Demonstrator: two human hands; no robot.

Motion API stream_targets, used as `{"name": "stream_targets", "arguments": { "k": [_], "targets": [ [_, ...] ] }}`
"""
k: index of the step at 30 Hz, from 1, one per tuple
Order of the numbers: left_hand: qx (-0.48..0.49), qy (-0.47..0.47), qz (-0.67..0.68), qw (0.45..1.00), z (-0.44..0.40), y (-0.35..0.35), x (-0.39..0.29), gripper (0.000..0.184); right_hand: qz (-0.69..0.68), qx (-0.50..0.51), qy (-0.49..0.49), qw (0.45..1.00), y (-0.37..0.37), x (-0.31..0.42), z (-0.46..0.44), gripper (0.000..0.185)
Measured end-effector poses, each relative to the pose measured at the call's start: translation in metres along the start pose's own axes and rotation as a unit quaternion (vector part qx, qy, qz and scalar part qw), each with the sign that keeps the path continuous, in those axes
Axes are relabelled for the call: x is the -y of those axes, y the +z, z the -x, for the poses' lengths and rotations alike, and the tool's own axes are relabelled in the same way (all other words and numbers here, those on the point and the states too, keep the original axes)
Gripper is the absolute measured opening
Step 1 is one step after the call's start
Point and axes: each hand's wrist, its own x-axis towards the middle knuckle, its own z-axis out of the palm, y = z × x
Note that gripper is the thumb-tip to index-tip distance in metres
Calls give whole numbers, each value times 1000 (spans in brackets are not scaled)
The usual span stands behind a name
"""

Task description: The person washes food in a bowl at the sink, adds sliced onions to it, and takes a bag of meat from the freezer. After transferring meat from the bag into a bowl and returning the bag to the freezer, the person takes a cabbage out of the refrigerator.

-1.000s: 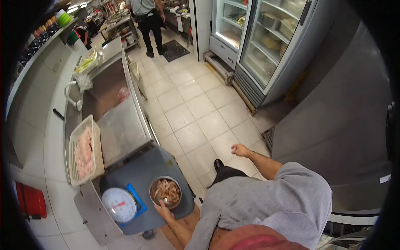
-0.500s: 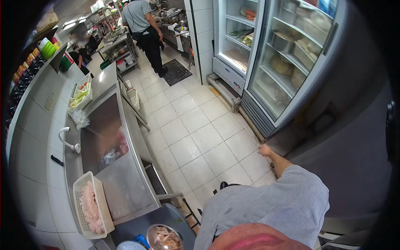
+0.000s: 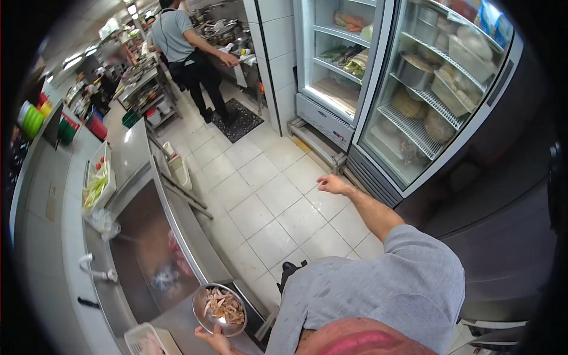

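Observation:
At the lower middle, my left hand (image 3: 216, 341) grips the rim of a round metal bowl (image 3: 200, 315), thumb over the edge. Strips of pale brown food (image 3: 225, 304), which look like cooked meat, lie in the bowl; it is beside the sink counter. My right hand (image 3: 334, 184) is stretched forward above the floor tiles, holding nothing, its fingers loosely bent and slightly apart. Nearest to that hand is the base of a glass-door fridge (image 3: 378, 177), whose doors are closed.
Left of me is a steel sink (image 3: 139, 248) with a clear plastic bag (image 3: 165, 278). A plastic basket (image 3: 133, 336) of pale meat stands on the counter; a vegetable tray (image 3: 109, 192) sits farther along. Ahead, a co-worker (image 3: 174, 44) stands on a black mat (image 3: 239, 123).
My left hand has come into view with the metal bowl, now lifted and farther forward. My right hand has swung forward and left. The co-worker's arm has reached out sideways.

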Motion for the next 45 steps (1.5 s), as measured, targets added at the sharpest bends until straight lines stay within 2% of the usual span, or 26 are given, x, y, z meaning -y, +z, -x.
{"name": "stream_targets", "arguments": {
  "k": [1, 2, 3, 5, 7, 9, 13, 14, 16, 19, 21, 24, 25, 26, 28, 29, 30, 31, 32, 35, 38, 39, 41, 43, 45],
  "targets": [
    [37, -14, 0, 999, -22, 19, -10, 55, -23, -16, 47, 999, -13, -21, -11, 38],
    [30, -13, -19, 999, -23, 46, -53, 51, -4, -59, 48, 997, -34, -46, -20, 38],
    [37, -10, -17, 999, -43, 62, -60, 51, 16, -102, 48, 993, -56, -61, -32, 38],
    [60, -39, -15, 997, -81, 92, -67, 40, -67, -186, 152, 968, -116, 4, -7, 37],
    [65, -12, -15, 998, -108, 125, -80, 38, -128, -315, 210, 917, -165, -11, -24, 38],
    [69, -18, 2, 997, -132, 163, -92, 36, -242, -393, 173, 870, -216, -17, -40, 36],
    [77, -32, 53, 995, -169, 237, -98, 36, -328, -508, 89, 792, -297, 2, -84, 35],
    [77, -31, 54, 995, -176, 258, -101, 36, -336, -512, 68, 788, -315, 3, -100, 35],
    [46, -43, -43, 997, -186, 290, -113, 35, -347, -513, 26, 785, -341, 5, -135, 33],
    [-2, -82, 5, 997, -198, 339, -133, 35, -401, -483, 42, 778, -354, 5, -197, 30],
    [-23, -83, 36, 996, -215, 362, -139, 37, -389, -444, 90, 802, -357, 1, -246, 29],
    [-39, -55, 126, 990, -238, 402, -159, 40, -345, -381, 98, 852, -349, 2, -316, 31],
    [-91, -97, 83, 988, -252, 412, -160, 42, -318, -353, 105, 874, -345, 1, -337, 33],
    [-88, -100, 82, 988, -262, 419, -163, 43, -317, -322, 94, 887, -340, -1, -359, 34],
    [-131, -108, 106, 980, -282, 438, -182, 42, -208, -290, 108, 928, -322, 15, -391, 30],
    [-201, -115, 135, 963, -292, 447, -186, 44, -204, -258, 111, 938, -316, 6, -411, 30],
    [-188, -120, 144, 964, -317, 444, -163, 49, -211, -225, 97, 946, -310, -9, -429, 31],
    [-202, -116, 177, 956, -327, 453, -181, 50, -175, -196, 127, 957, -305, -7, -443, 35],
    [-223, -102, 164, 955, -354, 454, -160, 49, -181, -183, 138, 956, -299, -14, -458, 37],
    [-264, -102, 190, 940, -406, 479, -181, 47, -186, -182, 163, 952, -291, -27, -503, 38],
    [-240, -79, 214, 944, -482, 492, -192, 48, -193, -209, 162, 945, -281, -14, -529, 39],
    [-235, -98, 227, 940, -503, 501, -210, 48, -183, -225, 172, 941, -275, 1, -529, 38],
    [-228, -79, 238, 941, -564, 506, -193, 46, -177, -229, 202, 936, -265, 13, -536, 39],
    [-238, -38, 221, 945, -599, 524, -215, 42, -151, -254, 205, 933, -260, 11, -545, 34],
    [-257, -55, 269, 927, -623, 548, -246, 38, -162, -281, 175, 930, -258, 24, -552, 30]
  ]
}}
